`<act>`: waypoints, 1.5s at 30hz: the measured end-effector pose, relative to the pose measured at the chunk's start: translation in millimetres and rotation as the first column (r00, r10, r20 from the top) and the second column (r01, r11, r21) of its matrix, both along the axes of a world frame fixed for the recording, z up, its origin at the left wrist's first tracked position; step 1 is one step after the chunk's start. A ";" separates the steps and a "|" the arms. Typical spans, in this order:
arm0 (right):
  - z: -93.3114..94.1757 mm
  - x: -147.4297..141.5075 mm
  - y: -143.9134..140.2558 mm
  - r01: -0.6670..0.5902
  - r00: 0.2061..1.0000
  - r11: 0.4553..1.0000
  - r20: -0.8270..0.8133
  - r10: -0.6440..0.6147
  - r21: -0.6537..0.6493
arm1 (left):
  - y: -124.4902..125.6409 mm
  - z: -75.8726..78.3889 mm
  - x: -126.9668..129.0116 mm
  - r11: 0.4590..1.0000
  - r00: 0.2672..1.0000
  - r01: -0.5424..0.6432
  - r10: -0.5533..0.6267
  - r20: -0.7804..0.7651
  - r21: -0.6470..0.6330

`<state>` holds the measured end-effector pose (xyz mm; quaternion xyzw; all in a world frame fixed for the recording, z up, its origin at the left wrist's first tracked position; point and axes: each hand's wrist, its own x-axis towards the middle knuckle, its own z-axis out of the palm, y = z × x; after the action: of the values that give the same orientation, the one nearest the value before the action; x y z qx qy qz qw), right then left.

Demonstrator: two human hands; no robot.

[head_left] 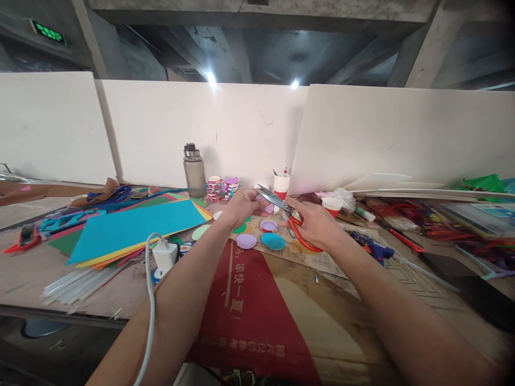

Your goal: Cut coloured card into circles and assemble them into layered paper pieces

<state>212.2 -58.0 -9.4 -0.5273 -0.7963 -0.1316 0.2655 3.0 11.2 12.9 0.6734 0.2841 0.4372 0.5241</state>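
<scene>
Nearest lies flattened cardboard (pixel 306 316) with a red printed panel. Beyond it, paper circles (pixel 259 236) sit just below both hands. The right hand (pixel 317 225) grips red-handled scissors (pixel 281 209), blades open and pointing left. The left hand (pixel 245 206) pinches a pale paper piece (pixel 269 207) between the blades. Left lie coloured sheets (pixel 137 228); farther back stand a grey bottle (pixel 193 171) and red cups (pixel 281 186).
</scene>
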 end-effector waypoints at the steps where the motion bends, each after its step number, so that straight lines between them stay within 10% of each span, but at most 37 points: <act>1: 0.2 -0.7 -0.3 -0.009 1.000 1.000 -0.022 0.009 -0.009 | 0.5 -0.5 0.3 1.000 1.000 -0.001 0.001 -0.004 0.000; 12: -1.3 -18.6 3.9 -0.230 0.643 0.972 -0.759 0.108 -0.057 | -6.9 -5.5 12.5 0.997 0.996 0.076 -0.076 -0.039 0.004; 33: -5.3 -24.7 12.3 -0.306 0.253 0.952 -0.964 0.083 0.002 | -21.1 -13.8 30.9 0.992 0.996 0.082 -0.079 0.036 -0.097; 45: 0.5 -31.3 6.5 -0.341 0.260 0.940 -0.959 0.109 0.014 | -18.3 -21.0 38.8 0.976 0.962 0.106 -0.052 0.269 -0.191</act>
<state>181.0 -51.4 -8.9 -0.4055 -0.5585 0.3242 0.6469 41.8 -7.0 -8.1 0.5631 0.2282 0.4696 0.6405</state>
